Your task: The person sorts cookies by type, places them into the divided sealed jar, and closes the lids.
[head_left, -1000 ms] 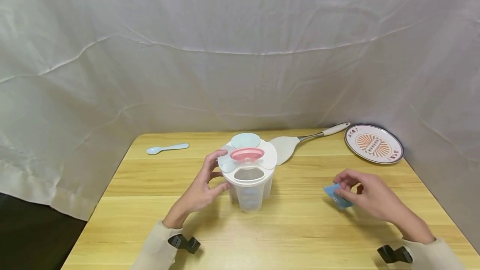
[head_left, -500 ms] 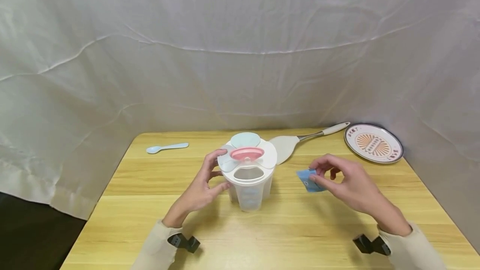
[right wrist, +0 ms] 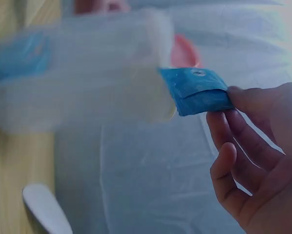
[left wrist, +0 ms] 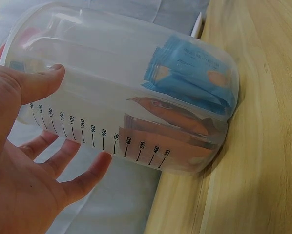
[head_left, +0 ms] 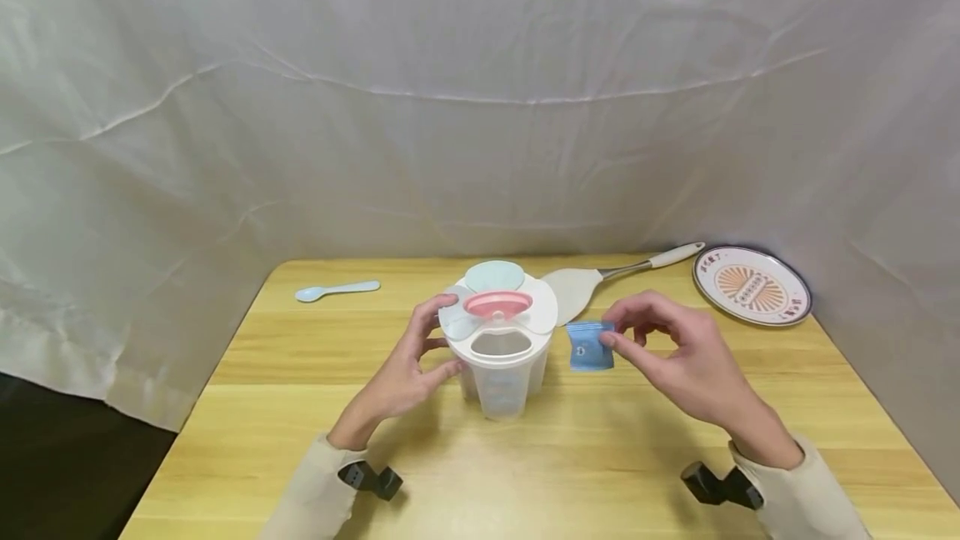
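A clear divided food canister [head_left: 504, 394] with a white lid stands upright on the table. Its pink flap [head_left: 498, 304] is raised, leaving the front compartment's opening uncovered. My left hand [head_left: 405, 369] holds the canister from the left, thumb and fingers spread around its side. Through the wall, the left wrist view shows blue packets [left wrist: 190, 73] in one compartment and orange packets [left wrist: 165, 141] in another. Between thumb and fingertips, my right hand [head_left: 682, 357] pinches a small blue snack packet [head_left: 590, 348], held just right of the canister and near its rim.
A pale blue spoon [head_left: 337, 290] lies at the back left. Behind the canister to the right is a white spatula [head_left: 573, 290], its handle towards a round patterned plate [head_left: 752, 286]. A grey cloth [head_left: 480, 173] hangs along the table's back edge.
My right hand has carried the blue packet leftwards and slightly up, from the right side of the table to beside the canister. The left hand has kept its hold on the canister.
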Motion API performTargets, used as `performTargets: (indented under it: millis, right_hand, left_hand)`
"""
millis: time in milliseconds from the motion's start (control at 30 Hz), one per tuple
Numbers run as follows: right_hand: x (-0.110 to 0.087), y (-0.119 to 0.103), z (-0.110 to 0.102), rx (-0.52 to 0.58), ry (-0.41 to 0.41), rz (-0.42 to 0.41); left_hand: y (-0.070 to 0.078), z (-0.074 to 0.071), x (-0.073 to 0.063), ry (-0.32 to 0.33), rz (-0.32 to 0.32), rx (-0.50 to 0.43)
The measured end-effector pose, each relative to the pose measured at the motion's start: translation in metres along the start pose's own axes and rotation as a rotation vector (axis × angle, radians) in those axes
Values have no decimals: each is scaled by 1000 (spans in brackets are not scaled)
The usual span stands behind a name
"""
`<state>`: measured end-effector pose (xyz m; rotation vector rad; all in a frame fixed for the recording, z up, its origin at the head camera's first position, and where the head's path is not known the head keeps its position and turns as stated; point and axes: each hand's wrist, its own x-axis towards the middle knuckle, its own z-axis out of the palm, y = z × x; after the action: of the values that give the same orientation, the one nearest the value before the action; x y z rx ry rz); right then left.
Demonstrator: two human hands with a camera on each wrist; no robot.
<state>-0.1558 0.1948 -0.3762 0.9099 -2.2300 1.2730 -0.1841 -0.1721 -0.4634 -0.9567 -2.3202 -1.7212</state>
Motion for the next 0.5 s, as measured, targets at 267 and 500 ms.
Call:
performTargets:
  millis: [267, 500]
  right_hand:
    - [13, -15, 8, 157, 93, -53]
    - [26, -24, 24, 205, 111, -72]
  left_hand:
    - [-2, -1, 0, 8, 13, 3]
    - [-1, -1, 0, 2, -1, -3]
